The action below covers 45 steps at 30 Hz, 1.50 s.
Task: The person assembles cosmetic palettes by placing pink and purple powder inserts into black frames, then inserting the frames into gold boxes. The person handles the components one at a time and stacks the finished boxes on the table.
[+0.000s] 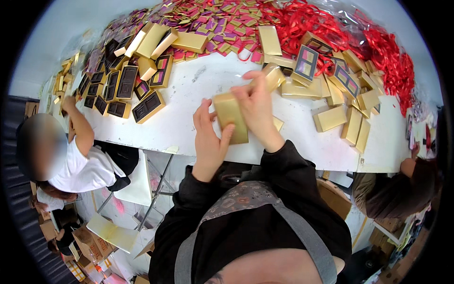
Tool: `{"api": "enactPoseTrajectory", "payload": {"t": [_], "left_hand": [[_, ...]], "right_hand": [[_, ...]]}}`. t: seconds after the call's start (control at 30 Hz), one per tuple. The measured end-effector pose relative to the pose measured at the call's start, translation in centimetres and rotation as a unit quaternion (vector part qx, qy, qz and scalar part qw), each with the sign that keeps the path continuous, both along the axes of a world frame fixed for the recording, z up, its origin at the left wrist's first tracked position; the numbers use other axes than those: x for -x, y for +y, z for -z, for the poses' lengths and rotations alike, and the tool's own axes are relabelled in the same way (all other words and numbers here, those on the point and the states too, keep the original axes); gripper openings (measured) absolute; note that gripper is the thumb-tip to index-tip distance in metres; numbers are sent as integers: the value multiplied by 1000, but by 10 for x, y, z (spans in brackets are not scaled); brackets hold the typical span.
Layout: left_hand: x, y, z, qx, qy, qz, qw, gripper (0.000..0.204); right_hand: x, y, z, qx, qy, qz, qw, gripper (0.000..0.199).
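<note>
A gold cardboard box (230,124) stands in front of me over the table's near edge. My left hand (211,142) grips its left side, thumb across the near face and fingers along the edge. My right hand (257,106) is bent over the box's upper right edge, with thumb and fingertips pressed at it. Just beyond the right fingers lies another gold box (274,77). Part of a small gold piece (278,123) shows beside my right wrist. The underside of the held box is hidden.
Gold boxes with dark trays (126,81) cluster at the left; closed and windowed gold boxes (331,118) pile at the right. Behind lie many small pink, purple and gold pieces (222,28) and red ribbons (302,19). One person (80,161) sits left, another (397,189) right.
</note>
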<state>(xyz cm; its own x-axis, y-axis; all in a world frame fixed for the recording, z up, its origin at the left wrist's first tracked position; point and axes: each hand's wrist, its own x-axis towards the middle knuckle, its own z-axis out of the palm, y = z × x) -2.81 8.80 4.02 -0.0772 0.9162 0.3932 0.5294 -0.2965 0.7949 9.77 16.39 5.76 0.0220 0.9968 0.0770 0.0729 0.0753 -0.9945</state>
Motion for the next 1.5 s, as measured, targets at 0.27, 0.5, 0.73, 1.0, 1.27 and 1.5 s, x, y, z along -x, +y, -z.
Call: {"api": "enactPoseTrajectory", "payload": {"t": [0.27,0.5,0.73,1.0,1.27,1.5], "left_hand": [[1,-2,8,70,-238,69,966,64],[-7,0,2,105,-79,61,989,43],[-5,-6,2,56,-23,80,995,55],[-13,-3,-2,105,-92,129,982,63],[-58,25,-9,88,-53,190,976,63],[-86,39,2,-54,-86,199,975,44]], "right_hand": [[-4,-28,42,1,175,-168,970,14],[-8,-33,42,53,343,-92,933,26],[-32,-21,20,148,201,-223,942,20],[-68,-41,2,-111,36,-244,963,26],[-100,-39,14,180,225,-138,947,29],[-155,-28,3,-124,-25,-201,971,25]]}}
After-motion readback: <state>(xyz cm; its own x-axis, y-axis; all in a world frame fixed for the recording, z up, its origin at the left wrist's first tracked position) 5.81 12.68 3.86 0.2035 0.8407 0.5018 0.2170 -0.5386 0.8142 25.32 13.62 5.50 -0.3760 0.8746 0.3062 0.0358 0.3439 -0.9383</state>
